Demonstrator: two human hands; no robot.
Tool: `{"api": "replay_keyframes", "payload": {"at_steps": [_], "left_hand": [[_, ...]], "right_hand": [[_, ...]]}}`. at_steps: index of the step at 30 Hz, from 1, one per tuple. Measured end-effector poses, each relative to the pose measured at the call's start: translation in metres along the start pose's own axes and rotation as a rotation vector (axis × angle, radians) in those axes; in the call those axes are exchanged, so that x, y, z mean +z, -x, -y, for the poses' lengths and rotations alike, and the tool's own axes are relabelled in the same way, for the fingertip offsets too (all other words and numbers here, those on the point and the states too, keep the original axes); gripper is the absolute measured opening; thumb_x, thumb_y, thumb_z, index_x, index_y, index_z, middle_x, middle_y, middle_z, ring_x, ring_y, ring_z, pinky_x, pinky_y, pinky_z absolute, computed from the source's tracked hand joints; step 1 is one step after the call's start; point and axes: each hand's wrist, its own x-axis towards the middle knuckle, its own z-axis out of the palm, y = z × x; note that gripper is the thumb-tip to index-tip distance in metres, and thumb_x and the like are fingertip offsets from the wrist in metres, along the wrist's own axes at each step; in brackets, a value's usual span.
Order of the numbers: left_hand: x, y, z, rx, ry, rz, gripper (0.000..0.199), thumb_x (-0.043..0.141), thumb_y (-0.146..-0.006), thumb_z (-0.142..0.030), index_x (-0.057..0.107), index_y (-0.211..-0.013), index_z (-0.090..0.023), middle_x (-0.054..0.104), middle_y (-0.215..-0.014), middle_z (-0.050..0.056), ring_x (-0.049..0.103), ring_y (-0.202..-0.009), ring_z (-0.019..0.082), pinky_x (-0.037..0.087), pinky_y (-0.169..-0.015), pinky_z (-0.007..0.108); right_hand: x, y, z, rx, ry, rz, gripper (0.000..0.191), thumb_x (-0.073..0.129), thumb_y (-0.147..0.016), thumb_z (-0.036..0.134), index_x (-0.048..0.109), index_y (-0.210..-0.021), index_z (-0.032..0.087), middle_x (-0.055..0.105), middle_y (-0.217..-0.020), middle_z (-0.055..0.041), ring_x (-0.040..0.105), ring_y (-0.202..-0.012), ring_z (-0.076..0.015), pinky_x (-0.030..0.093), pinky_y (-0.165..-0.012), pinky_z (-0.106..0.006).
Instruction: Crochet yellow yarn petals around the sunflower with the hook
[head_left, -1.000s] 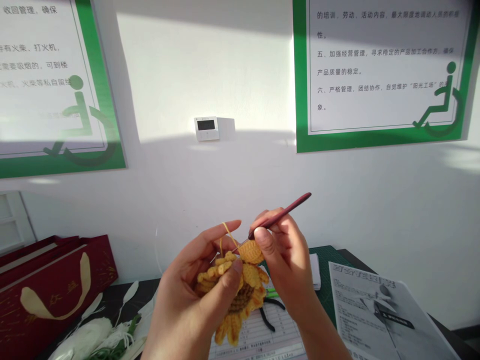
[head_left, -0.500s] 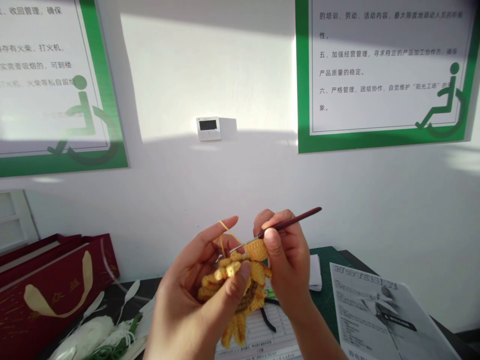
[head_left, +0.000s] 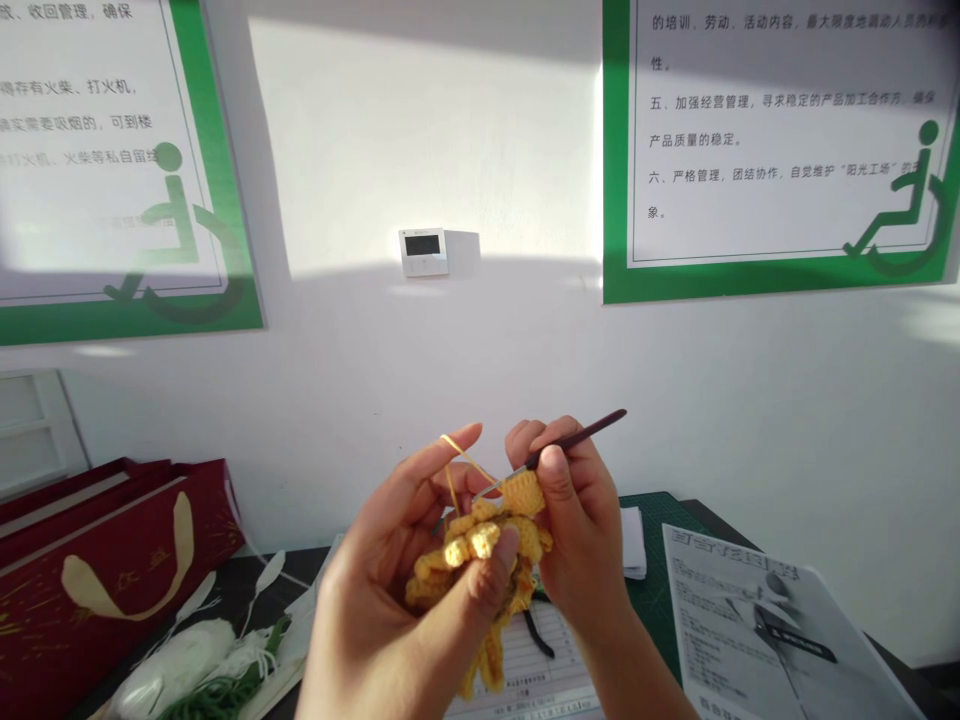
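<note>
A: Where's the piece?

B: Crocheted sunflower [head_left: 466, 548] is held up in the L hand [head_left: 397, 560], above the tabletop [head_left: 296, 572], not resting on it. L fingers curl round it, thumb pressed on the petals, so it's clamped.

A: And the R hand [head_left: 579, 535]?

B: Thumb & fingers together on the crochet hook [head_left: 581, 437], tip in at the top edge of the yellow work. The two hands are close, almost touching.

A: Biggest risk?

B: The yellow yarn [head_left: 454, 478], looped over the L index. If that tension goes slack, the strand could slip off the hook tip. Too tight & the stitches could pucker.

A: Anything else?

B: Tip could split the yarn if it goes in at a bad angle, leaving a snag or ragged st. Petals are bunched under the L thumb, so a wrong st would be easy to miss.

A: What's below?

B: Lower petals hang near the printed sheet [head_left: 750, 640] & a black-handled tool [head_left: 538, 635], partly hidden, can't tell what kind. Green cutting mat [head_left: 652, 560] is just R of that. A low dangling petal could catch on those handles if the piece drops.
</note>
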Motion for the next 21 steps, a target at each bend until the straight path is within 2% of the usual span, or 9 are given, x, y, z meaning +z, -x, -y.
{"api": "replay_keyframes", "payload": {"at_steps": [6, 12, 21], "left_hand": [[-0.002, -0.005, 0.000, -0.046, 0.024, 0.005, 0.054, 0.093, -0.067, -0.024, 0.078, -0.119, -0.028, 0.075, -0.096, 0.004, 0.072, -0.083, 0.022, 0.061, -0.070, 0.027], [-0.008, -0.014, 0.005, -0.088, 0.094, 0.084, 0.055, 0.093, -0.069, -0.023, 0.076, -0.121, -0.026, 0.075, -0.093, 0.004, 0.071, -0.081, 0.020, 0.058, -0.068, 0.024], [0.001, -0.013, 0.007, -0.032, 0.071, 0.012, 0.050, 0.093, -0.068, -0.021, 0.079, -0.116, -0.024, 0.075, -0.086, 0.003, 0.070, -0.076, 0.018, 0.057, -0.068, 0.024]], "right_hand": [[0.000, 0.000, 0.004, 0.004, 0.024, 0.023, 0.014, 0.057, -0.104, 0.032, 0.056, -0.092, 0.025, 0.059, -0.083, 0.0026, 0.048, -0.068, -0.0118, 0.038, -0.060, -0.025], [-0.004, -0.004, 0.009, 0.010, 0.071, 0.061, 0.013, 0.060, -0.102, 0.032, 0.058, -0.092, 0.024, 0.058, -0.083, 0.0022, 0.052, -0.073, -0.0123, 0.042, -0.064, -0.025], [-0.012, -0.007, 0.016, 0.016, 0.169, 0.098, 0.010, 0.063, -0.100, 0.029, 0.062, -0.092, 0.023, 0.059, -0.087, 0.0014, 0.056, -0.082, -0.0141, 0.044, -0.076, -0.030]]}}
